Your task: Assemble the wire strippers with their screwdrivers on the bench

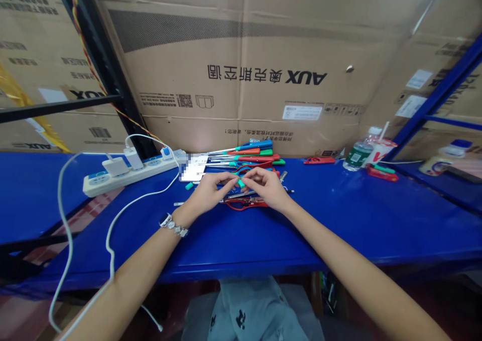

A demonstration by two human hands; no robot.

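My left hand (214, 191) and my right hand (268, 186) meet over the blue table (241, 240), their fingertips pinched together. Between them sits a small green plastic piece (241, 183), gripped from both sides; its exact kind is too small to make out. Behind the fingers lies a pile of screwdrivers (259, 151) with blue, orange, red and green handles. Red-framed tools (244, 206) and thin metal rods lie under and in front of my hands, partly hidden by them. Left of my left hand rests another small green piece (189, 186).
A white power strip (131, 174) with plugged-in chargers stands at left, its white cable (109, 230) looping over my left forearm. At right are a water bottle (356, 155), a cup (380, 150) and a red tool (319, 160). A large cardboard box (263, 39) rises behind.
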